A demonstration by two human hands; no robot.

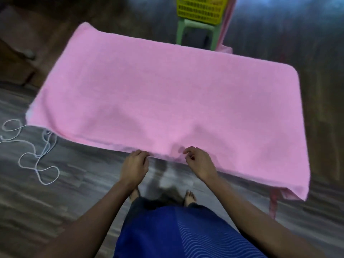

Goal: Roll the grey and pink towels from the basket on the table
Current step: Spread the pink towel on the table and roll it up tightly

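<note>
A pink towel point(158, 97) lies spread flat over the whole table top, and its edges hang a little over the sides. My left hand point(135, 164) is at the towel's near edge with curled fingers that pinch the hem. My right hand point(199, 162) hovers at the same edge a little to the right. Its fingers are curled, with a small gap between index finger and thumb, and whether it holds the cloth is unclear. The yellow basket point(202, 8) stands beyond the table on a green stool point(195, 32). No grey towel is in view.
A pink table leg point(273, 203) shows under the towel's right corner. A white cord point(37, 155) lies looped on the wooden floor to the left. My bare feet point(189, 197) stand close to the table's near side. The picture is motion-blurred.
</note>
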